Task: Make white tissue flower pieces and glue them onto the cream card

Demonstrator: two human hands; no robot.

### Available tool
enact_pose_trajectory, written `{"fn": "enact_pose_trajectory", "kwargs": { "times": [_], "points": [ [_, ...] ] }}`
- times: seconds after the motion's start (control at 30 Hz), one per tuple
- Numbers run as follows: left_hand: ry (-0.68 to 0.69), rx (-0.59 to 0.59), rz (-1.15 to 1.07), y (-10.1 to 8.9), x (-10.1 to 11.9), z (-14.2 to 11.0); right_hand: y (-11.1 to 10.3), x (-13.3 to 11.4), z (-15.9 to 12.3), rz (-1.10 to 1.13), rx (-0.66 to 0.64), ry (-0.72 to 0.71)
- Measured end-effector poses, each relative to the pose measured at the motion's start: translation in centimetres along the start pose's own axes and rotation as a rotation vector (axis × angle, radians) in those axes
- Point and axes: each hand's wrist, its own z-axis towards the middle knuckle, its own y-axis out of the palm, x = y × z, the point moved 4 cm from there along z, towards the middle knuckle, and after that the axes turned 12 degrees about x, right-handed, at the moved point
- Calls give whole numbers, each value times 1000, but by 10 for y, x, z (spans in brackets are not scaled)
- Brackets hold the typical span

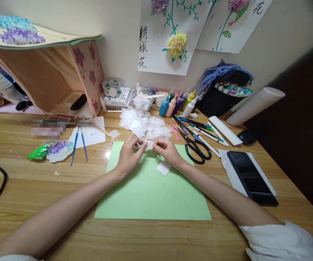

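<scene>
Biggest first: pale wall (115, 18) across the back, very dark area (295, 119) on the right side. Wood-grain counter (50, 224) below, light brown, glossy spot left of centre, small scraps on it. Open-fronted box (92, 79) back left, peach with painted flowers. Green sheet (151, 203) flat at front centre, wider toward the near edge. Two flower posters (153, 43) on the wall, black characters on them. Black pen holder (214, 99) against the wall, back right. Black case (250, 177) lies on white paper, right side. White pile (142, 125) of thin pieces just beyond the sheet, paint bottles (172, 105) behind it. Left hand (131, 154) and right hand (168, 149) over the sheet's far edge, each with thumb and fingers pinched on a thin white piece (149, 145), stretched between them in front of the pile. Black-handled scissors (196, 151) right of the right hand. Smallest: white square (163, 168) lying on the sheet, under the right wrist.
</scene>
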Motion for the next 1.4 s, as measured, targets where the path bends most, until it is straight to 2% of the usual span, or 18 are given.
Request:
{"fn": "enact_pose_trajectory", "kwargs": {
  "times": [0.53,0.67,0.77,0.9,1.07,1.13,1.23,1.4],
  "points": [
    [-22,34,-17,-1,0,1,0,1,-1,35,-10,16],
    [-33,78,19,-4,-5,2,-6,7,1,-66,158,56],
    [-50,154,186,-8,-12,4,-14,11,2,-183,302,71],
    [-42,115,442,-6,-17,2,-20,7,-1,-263,414,19],
    [25,56,610,-4,-11,-3,-12,-8,-4,-517,285,-227],
    [40,55,649,-6,-11,-3,-11,-7,-4,-595,246,-259],
    [58,47,687,-10,-15,-2,-12,-5,-2,-605,259,-281],
    [115,-11,655,-20,-20,-1,-12,-6,-1,-676,246,-318]
  ]
}}
